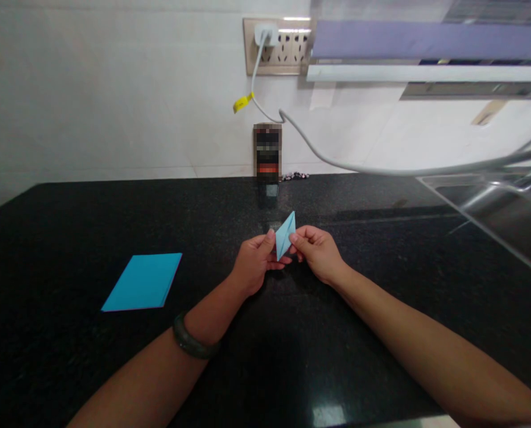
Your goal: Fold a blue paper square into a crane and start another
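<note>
A small folded piece of light blue paper (285, 236), shaped like a diamond with a crease down its middle, is held up above the dark countertop. My left hand (257, 260) grips its left edge, thumb on the near side and fingers behind and below. On the opposite edge, my right hand (316, 248) pinches the paper between thumb and fingers. The fingertips behind the paper are partly hidden. A stack of bright blue square paper (144, 282) lies flat to the left of my hands.
A phone-like device with a blurred screen (267, 153) leans on the wall, a beaded string (295, 176) beside it. A grey cable (310, 142) runs from the wall socket (287, 50) to the right. The metal sink (506, 208) is at the right, below a rack (426, 72).
</note>
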The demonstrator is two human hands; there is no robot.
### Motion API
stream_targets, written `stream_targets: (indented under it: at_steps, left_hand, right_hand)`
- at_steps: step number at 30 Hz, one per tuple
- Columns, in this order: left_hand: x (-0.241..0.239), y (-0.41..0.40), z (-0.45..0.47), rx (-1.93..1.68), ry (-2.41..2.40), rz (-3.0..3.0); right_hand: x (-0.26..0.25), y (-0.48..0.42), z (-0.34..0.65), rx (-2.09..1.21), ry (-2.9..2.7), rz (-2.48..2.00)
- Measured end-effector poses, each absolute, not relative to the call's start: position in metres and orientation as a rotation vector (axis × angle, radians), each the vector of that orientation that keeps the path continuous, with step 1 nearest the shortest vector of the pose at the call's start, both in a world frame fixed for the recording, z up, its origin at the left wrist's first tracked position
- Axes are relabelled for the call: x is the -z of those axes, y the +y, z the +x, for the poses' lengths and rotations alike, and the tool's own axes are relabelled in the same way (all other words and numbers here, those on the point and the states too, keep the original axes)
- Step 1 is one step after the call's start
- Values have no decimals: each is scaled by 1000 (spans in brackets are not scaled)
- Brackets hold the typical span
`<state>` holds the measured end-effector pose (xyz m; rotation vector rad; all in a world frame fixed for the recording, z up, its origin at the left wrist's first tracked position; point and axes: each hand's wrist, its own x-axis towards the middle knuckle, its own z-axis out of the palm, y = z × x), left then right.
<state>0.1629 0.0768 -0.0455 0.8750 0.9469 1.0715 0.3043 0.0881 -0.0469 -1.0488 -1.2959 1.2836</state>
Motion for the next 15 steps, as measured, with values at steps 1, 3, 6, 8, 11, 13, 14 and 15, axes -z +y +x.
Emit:
stream_targets:
  at_steps: [1, 3, 6, 8, 11, 13, 14, 15]
  left_hand:
    - [45, 77, 163, -1069, 927, 863]
    - [44, 76, 164, -1076, 882, 831]
    - [45, 76, 163, -1098, 838, 813]
    - [45, 76, 163, -1113, 841, 833]
    - [47, 77, 162, -1144, 915, 875]
    - [48, 78, 162, -1168, 1014, 941]
    - [49, 78, 162, -1179, 1071, 994]
    - [50, 78, 162, -1190, 1125, 1061]
  right_hand:
    - [47, 87, 304, -1259, -1306, -1053]
    - [46, 87, 304, -1221, -1315, -1058]
    - [47, 88, 304, -1220, -1322, -1069]
    - [50, 91, 306, -1238, -1366, -1083]
    - [53, 95, 309, -1138, -1414, -1078]
    - [53, 96, 312, -961, -1449, -1058]
    - [52, 96, 314, -857, -1495, -1045]
    - [51, 95, 315, -752, -1574, -1030]
